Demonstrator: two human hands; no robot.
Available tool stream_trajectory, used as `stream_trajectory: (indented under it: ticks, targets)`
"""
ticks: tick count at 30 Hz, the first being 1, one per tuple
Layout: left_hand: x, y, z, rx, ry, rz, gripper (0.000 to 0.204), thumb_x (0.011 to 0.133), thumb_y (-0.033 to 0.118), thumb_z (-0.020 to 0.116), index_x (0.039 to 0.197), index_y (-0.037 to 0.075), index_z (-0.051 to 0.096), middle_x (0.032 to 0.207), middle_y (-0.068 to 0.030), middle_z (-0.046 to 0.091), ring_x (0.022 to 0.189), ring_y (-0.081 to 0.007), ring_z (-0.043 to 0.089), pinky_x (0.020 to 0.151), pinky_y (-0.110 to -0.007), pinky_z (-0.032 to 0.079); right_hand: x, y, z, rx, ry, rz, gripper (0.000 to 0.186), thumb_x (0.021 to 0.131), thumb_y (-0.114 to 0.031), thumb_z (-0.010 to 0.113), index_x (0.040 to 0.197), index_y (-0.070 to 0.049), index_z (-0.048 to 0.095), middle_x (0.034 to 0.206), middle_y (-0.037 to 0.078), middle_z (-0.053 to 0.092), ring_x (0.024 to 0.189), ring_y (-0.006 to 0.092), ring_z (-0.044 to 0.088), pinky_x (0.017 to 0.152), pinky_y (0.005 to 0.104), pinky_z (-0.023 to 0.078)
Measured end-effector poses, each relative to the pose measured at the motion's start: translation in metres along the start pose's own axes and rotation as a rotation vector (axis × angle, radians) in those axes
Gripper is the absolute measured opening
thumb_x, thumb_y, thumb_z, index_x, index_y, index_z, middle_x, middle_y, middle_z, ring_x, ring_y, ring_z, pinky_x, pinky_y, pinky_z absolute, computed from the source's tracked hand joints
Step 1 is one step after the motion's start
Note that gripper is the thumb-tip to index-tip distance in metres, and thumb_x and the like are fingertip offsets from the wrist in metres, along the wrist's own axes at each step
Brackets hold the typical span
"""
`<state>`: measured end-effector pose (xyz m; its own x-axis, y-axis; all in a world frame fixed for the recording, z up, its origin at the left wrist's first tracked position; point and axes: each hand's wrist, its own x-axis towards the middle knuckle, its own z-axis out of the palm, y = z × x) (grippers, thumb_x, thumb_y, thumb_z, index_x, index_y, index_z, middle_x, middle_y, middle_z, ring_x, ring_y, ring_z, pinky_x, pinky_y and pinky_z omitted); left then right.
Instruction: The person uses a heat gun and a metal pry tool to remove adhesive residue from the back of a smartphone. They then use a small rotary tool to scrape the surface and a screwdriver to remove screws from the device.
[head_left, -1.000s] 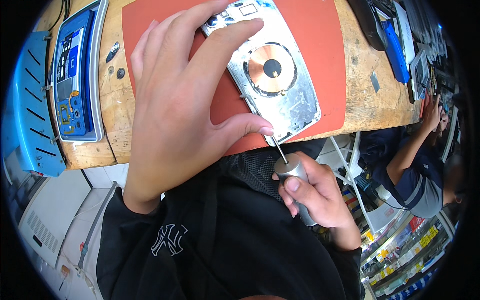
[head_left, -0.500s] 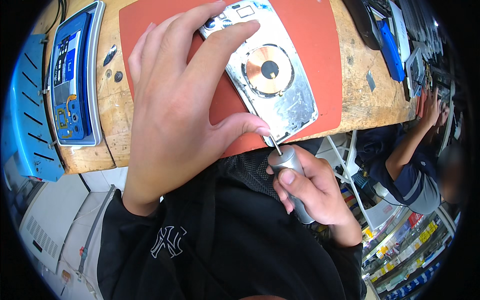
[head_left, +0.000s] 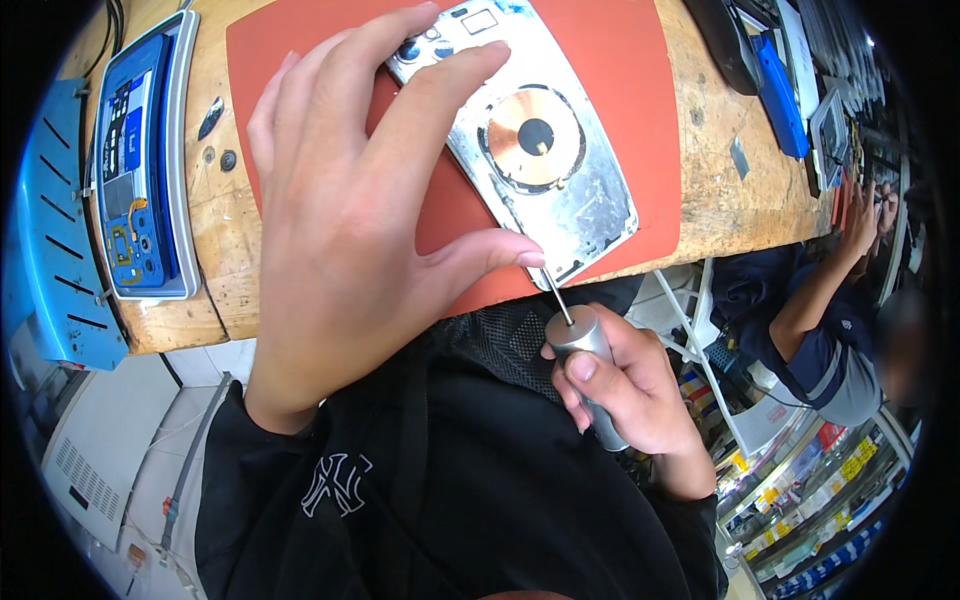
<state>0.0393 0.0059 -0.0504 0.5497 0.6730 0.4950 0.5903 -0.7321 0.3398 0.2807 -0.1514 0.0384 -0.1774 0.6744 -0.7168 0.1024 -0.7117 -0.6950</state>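
A phone (head_left: 590, 215) with its back cover off lies tilted on a red-orange mat (head_left: 650, 130). Its metal back is scuffed, and a round copper coil (head_left: 557, 140) shows in the middle. Over its left side spreads my left hand (head_left: 345, 210), fingers apart, index fingertip at the phone's upper part and thumb by the lower edge. My right hand (head_left: 630, 385) is wrapped round the thick silver handle of a slim-shafted tool (head_left: 578, 330). The shaft points up to the phone's lower left corner beside my left thumb; its very tip is hard to make out.
At left, a blue opened phone (head_left: 140, 170) lies in a white-rimmed tray (head_left: 187, 150) near a blue slotted metal box (head_left: 60, 230). A blue-handled tool (head_left: 780, 100) lies at right. Another person (head_left: 815, 330) works beyond it. The wooden table's (head_left: 740, 215) front edge runs just below the phone.
My right hand and the tool's handle have shifted slightly down, away from the phone's edge, showing more shaft. My left hand keeps its pose on the phone.
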Motion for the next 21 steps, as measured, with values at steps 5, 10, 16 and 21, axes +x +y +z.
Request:
stream_trajectory:
  ticks: [5,10,16,21]
  targets:
    - [0.0,-0.007,-0.007,0.034,-0.053,0.026,0.099,0.057,0.052,0.101,0.141,0.012,0.069,0.153,-0.0158,0.058,0.136,-0.0373,0.057,0.113,-0.048,0.044,-0.001,0.001,-0.003,-0.053,0.001,-0.023,0.025,0.111,-0.03,0.062,0.109,-0.005,0.062,0.066,-0.001,0.06,0.054,0.008,0.06,0.053,0.0259,0.046]
    - [-0.004,-0.007,-0.009,0.041,-0.093,-0.005,0.098,0.057,0.051,0.101,0.142,0.013,0.069,0.154,-0.016,0.058,0.136,-0.0376,0.056,0.112,-0.047,0.044,-0.002,0.001,-0.002,-0.02,0.004,-0.015,0.025,0.111,-0.03,0.062,0.109,-0.005,0.061,0.067,-0.001,0.061,0.054,0.008,0.06,0.053,0.0258,0.046]
    - [0.007,0.005,-0.017,0.002,-0.11,-0.006,0.097,0.058,0.048,0.102,0.142,0.013,0.068,0.154,-0.0158,0.057,0.136,-0.0379,0.055,0.113,-0.048,0.044,-0.003,0.005,0.0,0.003,0.013,-0.029,0.024,0.112,-0.029,0.061,0.109,-0.005,0.06,0.07,0.0,0.062,0.055,0.0081,0.06,0.053,0.0258,0.046]
    - [0.016,0.011,-0.021,-0.02,-0.12,-0.051,0.095,0.059,0.045,0.102,0.142,0.013,0.068,0.152,-0.0156,0.058,0.135,-0.0377,0.056,0.112,-0.047,0.045,-0.007,0.004,-0.005,-0.079,0.0,0.013,0.032,0.111,-0.03,0.059,0.116,0.002,0.061,0.072,0.003,0.061,0.055,0.0091,0.058,0.055,0.0249,0.046]
